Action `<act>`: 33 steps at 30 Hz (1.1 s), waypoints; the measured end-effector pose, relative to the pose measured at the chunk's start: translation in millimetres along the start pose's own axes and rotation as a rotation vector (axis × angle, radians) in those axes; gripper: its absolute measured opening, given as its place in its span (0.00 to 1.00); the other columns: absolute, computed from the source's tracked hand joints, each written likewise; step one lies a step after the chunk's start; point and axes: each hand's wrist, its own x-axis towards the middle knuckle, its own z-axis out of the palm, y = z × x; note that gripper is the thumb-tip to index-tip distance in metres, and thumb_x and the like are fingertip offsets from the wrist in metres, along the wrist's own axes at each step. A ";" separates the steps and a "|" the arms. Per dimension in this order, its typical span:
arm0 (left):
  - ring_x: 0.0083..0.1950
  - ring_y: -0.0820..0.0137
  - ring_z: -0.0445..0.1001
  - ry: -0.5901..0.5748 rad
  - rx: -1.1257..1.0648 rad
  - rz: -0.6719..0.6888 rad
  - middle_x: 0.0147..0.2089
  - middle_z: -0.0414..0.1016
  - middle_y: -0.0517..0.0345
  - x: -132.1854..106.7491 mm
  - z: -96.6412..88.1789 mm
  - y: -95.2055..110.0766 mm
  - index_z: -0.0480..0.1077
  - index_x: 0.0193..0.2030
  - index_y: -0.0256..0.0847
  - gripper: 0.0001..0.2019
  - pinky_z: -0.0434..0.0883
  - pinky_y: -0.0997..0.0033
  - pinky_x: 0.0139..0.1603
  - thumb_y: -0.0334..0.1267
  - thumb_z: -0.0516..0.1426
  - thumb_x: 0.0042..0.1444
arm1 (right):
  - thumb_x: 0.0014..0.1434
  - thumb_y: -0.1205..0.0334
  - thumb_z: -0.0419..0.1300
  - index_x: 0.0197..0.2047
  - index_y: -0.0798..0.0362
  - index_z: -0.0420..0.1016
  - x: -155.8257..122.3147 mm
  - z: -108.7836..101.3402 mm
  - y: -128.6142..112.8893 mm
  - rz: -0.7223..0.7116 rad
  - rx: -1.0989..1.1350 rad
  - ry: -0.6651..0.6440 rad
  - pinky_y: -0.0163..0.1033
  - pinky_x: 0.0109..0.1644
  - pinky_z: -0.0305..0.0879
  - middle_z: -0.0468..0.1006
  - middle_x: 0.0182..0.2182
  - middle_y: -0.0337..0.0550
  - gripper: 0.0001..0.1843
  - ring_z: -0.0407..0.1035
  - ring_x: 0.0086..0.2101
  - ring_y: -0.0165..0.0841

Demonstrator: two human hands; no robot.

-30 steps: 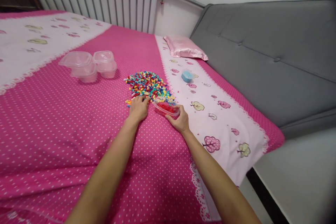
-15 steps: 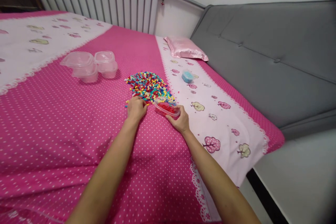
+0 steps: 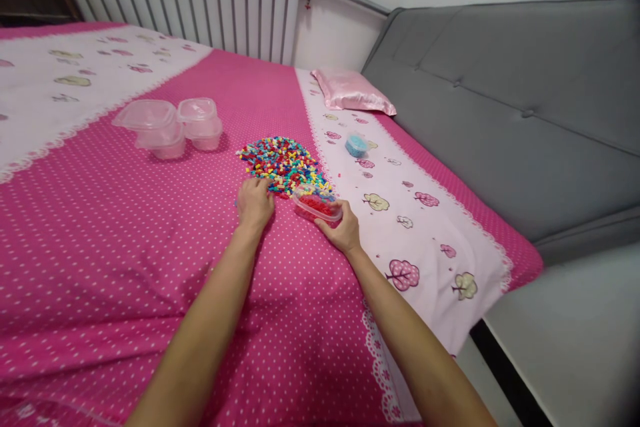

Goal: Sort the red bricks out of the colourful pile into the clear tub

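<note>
Coloured pieces [image 3: 283, 163]; stacked tubs [image 3: 167, 128] left, pillow [image 3: 353, 91] beyond.

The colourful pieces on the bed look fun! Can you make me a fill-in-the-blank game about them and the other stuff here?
1. The right hand holds a clear box with mostly ____ pieces in it.
2. The left hand is at the edge of the colourful pile, and the stacked tubs are on the picture's ____ side.
3. The small tub near the pillow looks ____.
4. The big padded panel is ____.

Missing words: red; left; blue; grey.
</note>
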 end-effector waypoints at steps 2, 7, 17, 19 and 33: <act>0.53 0.57 0.68 -0.053 -0.011 0.063 0.47 0.75 0.50 0.0 3.0 1.2 0.75 0.47 0.45 0.14 0.65 0.59 0.55 0.36 0.52 0.56 | 0.45 0.43 0.65 0.44 0.49 0.66 0.0 -0.2 -0.6 0.004 -0.003 0.001 0.46 0.44 0.71 0.77 0.40 0.45 0.27 0.73 0.38 0.40; 0.51 0.55 0.69 -0.109 0.007 0.069 0.43 0.75 0.49 -0.1 8.2 2.4 0.78 0.42 0.45 0.13 0.65 0.56 0.52 0.37 0.51 0.59 | 0.46 0.44 0.65 0.43 0.49 0.66 0.1 -0.1 -1.0 0.006 -0.011 0.001 0.46 0.42 0.71 0.77 0.39 0.45 0.26 0.73 0.37 0.40; 0.52 0.56 0.68 -0.119 0.030 0.034 0.43 0.74 0.47 0.8 7.3 2.9 0.76 0.37 0.43 0.10 0.65 0.57 0.52 0.36 0.52 0.57 | 0.45 0.44 0.65 0.43 0.50 0.66 0.0 -0.4 -1.8 0.017 -0.012 -0.007 0.46 0.43 0.70 0.77 0.39 0.45 0.27 0.73 0.37 0.40; 0.52 0.55 0.68 -0.112 0.036 0.032 0.44 0.74 0.46 0.5 6.9 3.5 0.75 0.39 0.41 0.10 0.65 0.57 0.53 0.36 0.53 0.57 | 0.45 0.44 0.65 0.43 0.50 0.66 0.0 -0.8 -2.5 0.018 -0.013 -0.006 0.45 0.43 0.70 0.77 0.39 0.45 0.27 0.73 0.37 0.40; 0.52 0.56 0.69 -0.131 0.070 0.035 0.44 0.75 0.48 0.4 6.2 4.5 0.77 0.38 0.42 0.12 0.66 0.58 0.52 0.36 0.51 0.59 | 0.46 0.43 0.65 0.44 0.50 0.66 0.0 0.8 -0.1 0.015 -0.018 -0.004 0.45 0.43 0.70 0.77 0.39 0.44 0.27 0.73 0.37 0.40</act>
